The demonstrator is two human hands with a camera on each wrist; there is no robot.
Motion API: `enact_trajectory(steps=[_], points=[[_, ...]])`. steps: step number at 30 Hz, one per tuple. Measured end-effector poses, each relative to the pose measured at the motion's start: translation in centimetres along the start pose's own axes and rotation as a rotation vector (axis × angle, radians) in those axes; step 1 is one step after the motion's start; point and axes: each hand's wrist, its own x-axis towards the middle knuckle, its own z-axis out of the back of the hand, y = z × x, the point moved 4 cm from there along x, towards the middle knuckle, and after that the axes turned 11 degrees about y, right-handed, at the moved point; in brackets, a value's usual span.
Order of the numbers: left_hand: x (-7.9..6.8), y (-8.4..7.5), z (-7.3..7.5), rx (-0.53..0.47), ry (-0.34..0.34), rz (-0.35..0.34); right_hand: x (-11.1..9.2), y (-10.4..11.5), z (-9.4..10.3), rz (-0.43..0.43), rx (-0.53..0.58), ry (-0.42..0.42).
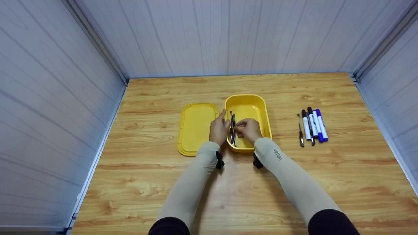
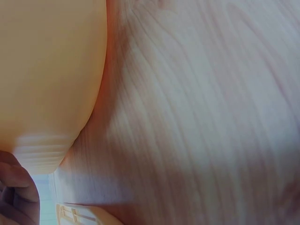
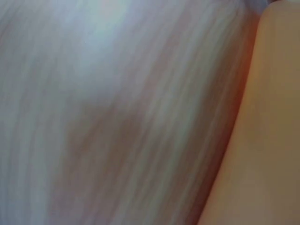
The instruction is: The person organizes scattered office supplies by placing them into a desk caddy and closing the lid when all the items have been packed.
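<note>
A yellow box [image 1: 249, 150] stands without its lid in the middle of the table in the head view. Against its left wall lie several dark pens [image 1: 232, 129], side by side and lengthwise. My left hand [image 1: 218, 130] holds the box's left rim, with the thumb at the rim and a finger along the outside. My right hand [image 1: 249, 129] reaches into the box and pinches one of the pens, whose grip point is partly hidden by the fingers. The left wrist view shows curled fingers [image 2: 18, 185] beside the box wall; the right wrist view shows only box wall and table.
The yellow lid [image 1: 197, 130] lies flat left of the box. To the right, several white markers [image 1: 316, 125] with black or blue caps lie grouped with a pen [image 1: 300, 132] and another dark pen among them. Pale panel walls [image 1: 209, 36] enclose the wooden table [image 1: 235, 195].
</note>
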Motion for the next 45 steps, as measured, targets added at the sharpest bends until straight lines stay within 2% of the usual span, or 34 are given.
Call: enact_trajectory(steps=[5,11,14,19,25,32,36,40,45], points=[[-0.1,-0.1,0.0,0.013,-0.004,-0.025,-0.2,0.1,0.2,0.016,-0.013,-0.005],[-0.2,-0.1,0.0,-0.001,0.007,-0.008,-0.9,1.4,0.8,0.002,-0.143,0.025],[-0.2,-0.1,0.2,-0.009,0.001,0.0,-1.1,2.7,1.7,0.027,-0.213,0.026],[-0.2,-0.3,0.3,-0.009,-0.007,-0.009,-1.3,4.8,4.4,0.116,-0.311,-0.069],[-0.1,-0.4,0.1,0.0,0.004,-0.014,-1.8,5.6,9.4,0.15,-0.356,-0.189],[0.0,-0.5,0.2,0.011,0.004,-0.034,-3.2,3.7,16.2,0.107,-0.47,-0.319],[-0.2,-0.3,0.4,-0.006,0.002,-0.026,-4.3,1.8,19.0,0.053,-0.505,-0.372],[-0.2,0.0,0.3,-0.024,0.01,-0.011,-4.9,-0.3,20.3,-0.007,-0.516,-0.38],[-0.1,-0.1,0.1,-0.032,0.01,-0.023,-5.6,-2.1,20.5,-0.035,-0.567,-0.383]])
